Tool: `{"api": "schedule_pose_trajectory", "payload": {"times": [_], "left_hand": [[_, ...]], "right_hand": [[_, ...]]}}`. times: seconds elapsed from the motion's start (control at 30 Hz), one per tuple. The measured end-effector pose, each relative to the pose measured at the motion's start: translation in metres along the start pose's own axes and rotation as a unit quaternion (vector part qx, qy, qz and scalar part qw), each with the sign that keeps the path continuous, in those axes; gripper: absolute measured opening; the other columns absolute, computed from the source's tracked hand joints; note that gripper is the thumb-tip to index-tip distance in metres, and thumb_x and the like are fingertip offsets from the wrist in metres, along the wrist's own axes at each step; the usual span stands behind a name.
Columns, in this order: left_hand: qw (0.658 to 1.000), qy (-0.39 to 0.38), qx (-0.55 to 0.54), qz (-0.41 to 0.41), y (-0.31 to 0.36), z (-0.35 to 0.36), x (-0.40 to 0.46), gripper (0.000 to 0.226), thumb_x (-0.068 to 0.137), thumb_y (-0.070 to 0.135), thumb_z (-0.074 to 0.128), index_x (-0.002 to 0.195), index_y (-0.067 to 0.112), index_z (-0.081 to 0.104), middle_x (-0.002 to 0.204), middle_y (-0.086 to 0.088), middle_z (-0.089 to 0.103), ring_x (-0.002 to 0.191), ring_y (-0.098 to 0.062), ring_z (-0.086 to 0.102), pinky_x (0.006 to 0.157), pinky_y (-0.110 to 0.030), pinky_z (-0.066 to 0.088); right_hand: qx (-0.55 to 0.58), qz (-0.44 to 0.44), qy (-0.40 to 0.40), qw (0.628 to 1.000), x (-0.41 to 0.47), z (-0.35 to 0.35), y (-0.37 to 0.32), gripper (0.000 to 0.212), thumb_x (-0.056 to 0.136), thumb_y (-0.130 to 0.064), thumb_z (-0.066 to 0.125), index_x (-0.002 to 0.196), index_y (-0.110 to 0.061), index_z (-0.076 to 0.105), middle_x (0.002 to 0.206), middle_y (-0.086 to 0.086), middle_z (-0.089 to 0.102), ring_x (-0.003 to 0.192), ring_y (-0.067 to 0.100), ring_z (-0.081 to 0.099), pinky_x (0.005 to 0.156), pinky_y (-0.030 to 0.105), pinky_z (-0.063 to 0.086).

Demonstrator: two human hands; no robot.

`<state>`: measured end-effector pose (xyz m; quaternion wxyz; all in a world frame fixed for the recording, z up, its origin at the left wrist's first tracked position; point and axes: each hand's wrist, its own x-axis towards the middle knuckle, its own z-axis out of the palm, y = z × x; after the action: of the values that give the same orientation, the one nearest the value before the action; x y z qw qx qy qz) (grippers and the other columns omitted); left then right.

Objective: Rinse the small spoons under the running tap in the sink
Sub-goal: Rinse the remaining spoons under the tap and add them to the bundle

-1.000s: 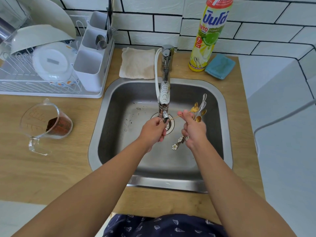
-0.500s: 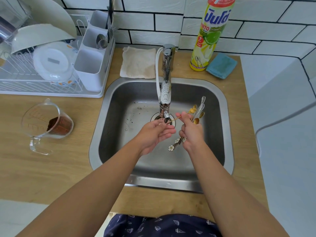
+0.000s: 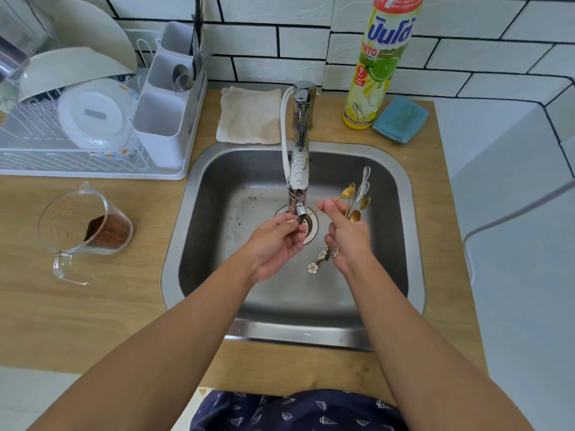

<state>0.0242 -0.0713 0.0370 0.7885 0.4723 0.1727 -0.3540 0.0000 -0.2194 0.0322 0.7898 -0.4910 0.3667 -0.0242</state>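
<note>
White brick-laid tiles with dark grout covered the wall behind a wooden countertop. A white dish rack stood at the countertop's back left corner, and a clear measuring jug sat near its left edge. A pale, plain surface lay beyond the right edge. Soft, even light fell throughout.

My home kitchen: steel sink set in wooden counter, white tiled wall, dish rack of washed bowls, dish soap bottle by the tap
</note>
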Motion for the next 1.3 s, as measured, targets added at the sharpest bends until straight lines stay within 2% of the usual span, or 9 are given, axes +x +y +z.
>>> {"api": "schedule_pose_trajectory", "payload": {"times": [0.07,0.2,0.33,0.4,0.5,0.57,0.8,1.07,1.3], "left_hand": [[0.975,0.057,0.203,0.073,-0.004,0.002,0.002,0.011,0.103,0.011,0.052,0.1,0.01,0.062,0.074,0.0,0.06,0.055,-0.006,0.053,0.057,-0.02,0.046],[0.783,0.128,0.575,0.198,-0.003,0.006,0.002,0.034,0.106,0.033,0.042,0.072,0.028,0.046,0.065,0.008,0.051,0.063,-0.016,0.049,0.055,-0.027,0.033],[0.642,0.104,0.735,0.194,-0.006,0.004,0.005,0.038,0.105,0.04,0.022,0.084,0.017,0.044,0.072,-0.002,0.048,0.07,-0.028,0.047,0.066,-0.034,0.035],[0.621,0.09,0.75,0.207,-0.008,0.003,0.005,0.036,0.105,0.037,0.03,0.087,0.014,0.05,0.073,-0.003,0.057,0.069,-0.028,0.055,0.066,-0.032,0.035],[0.844,0.064,0.514,0.138,-0.004,0.0,0.001,0.028,0.098,0.037,0.058,0.085,0.015,0.07,0.069,0.005,0.075,0.065,-0.017,0.072,0.07,-0.027,0.046],[0.922,0.059,0.359,0.132,-0.002,-0.003,-0.001,0.016,0.092,0.031,0.072,0.083,0.018,0.076,0.074,0.0,0.078,0.065,-0.016,0.073,0.069,-0.022,0.054],[0.956,0.042,0.281,0.077,0.0,0.002,-0.004,0.034,0.108,0.033,0.039,0.099,0.017,0.068,0.082,0.001,0.078,0.06,-0.01,0.067,0.051,-0.009,0.042],[0.928,0.113,0.336,0.111,0.002,-0.001,-0.001,0.038,0.101,0.033,0.059,0.07,0.015,0.071,0.05,0.0,0.059,0.039,-0.011,0.046,0.047,-0.018,0.042],[0.991,0.003,0.132,-0.007,0.007,-0.001,-0.001,0.023,0.108,0.023,0.044,0.112,0.013,0.064,0.088,0.003,0.077,0.057,-0.005,0.064,0.057,-0.022,0.036]], "right_hand": [[-0.004,0.003,0.018,1.0,-0.001,0.004,-0.001,0.018,0.095,-0.017,0.073,0.104,-0.002,0.077,0.07,-0.004,0.073,0.033,0.001,0.045,0.035,0.015,0.033],[-0.002,0.019,0.033,0.999,-0.005,0.01,-0.001,0.012,0.096,-0.02,0.073,0.087,-0.013,0.077,0.073,0.003,0.07,0.032,0.002,0.035,0.035,0.017,0.031],[-0.008,0.029,0.033,0.999,-0.005,0.012,0.0,0.013,0.097,-0.02,0.072,0.093,-0.009,0.077,0.06,-0.007,0.066,0.034,0.002,0.035,0.036,0.017,0.031],[-0.008,0.037,0.036,0.999,-0.004,0.012,0.0,0.015,0.097,-0.02,0.072,0.098,-0.006,0.077,0.053,-0.01,0.061,0.033,0.002,0.037,0.036,0.017,0.03],[0.005,0.041,0.043,0.998,-0.004,0.01,-0.001,0.014,0.097,-0.018,0.071,0.097,-0.005,0.076,0.053,-0.009,0.061,0.032,0.002,0.039,0.034,0.016,0.03],[0.01,0.037,0.038,0.999,-0.005,0.011,-0.002,0.013,0.097,-0.018,0.071,0.096,-0.005,0.075,0.058,-0.009,0.066,0.031,0.001,0.044,0.034,0.016,0.031],[0.007,0.043,0.039,0.998,-0.004,0.016,-0.001,0.013,0.097,-0.019,0.072,0.089,-0.01,0.077,0.072,-0.002,0.074,0.033,0.003,0.042,0.035,0.017,0.033],[0.003,0.042,0.033,0.999,-0.003,0.014,-0.002,0.011,0.096,-0.017,0.072,0.093,-0.006,0.076,0.086,0.003,0.077,0.033,0.001,0.044,0.034,0.016,0.032],[0.029,0.048,-0.011,0.998,0.001,0.011,0.001,0.004,0.096,-0.014,0.073,0.099,-0.015,0.074,0.092,0.004,0.08,0.035,0.002,0.04,0.035,0.016,0.031]]}}
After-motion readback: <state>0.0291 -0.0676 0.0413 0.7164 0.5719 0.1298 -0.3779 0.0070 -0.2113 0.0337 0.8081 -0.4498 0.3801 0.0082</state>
